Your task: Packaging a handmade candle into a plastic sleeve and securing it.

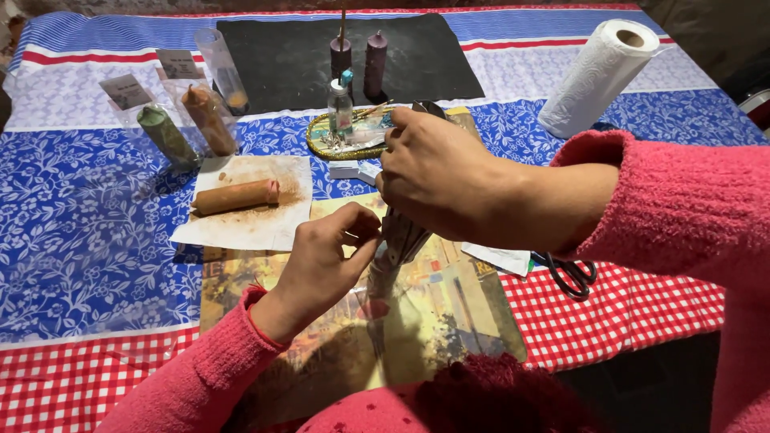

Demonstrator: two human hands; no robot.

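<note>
My right hand (437,176) is closed around the upper part of a dark, long object in clear wrap (399,238). It stands tilted over a printed picture mat (449,313). My left hand (329,256) pinches the wrap at its lower left side with thumb and forefinger. Much of the object is hidden behind my right hand, so I cannot tell exactly what it is. Both sleeves are pink knit.
A brown candle (237,195) lies on white paper (265,228). Bagged green (164,135) and brown (208,120) candles lean at the left. Two dark candles (374,64) stand on a black mat (281,56). Nearby are a small bottle (341,104), gold tray (321,144), paper towel roll (597,76) and scissors (573,277).
</note>
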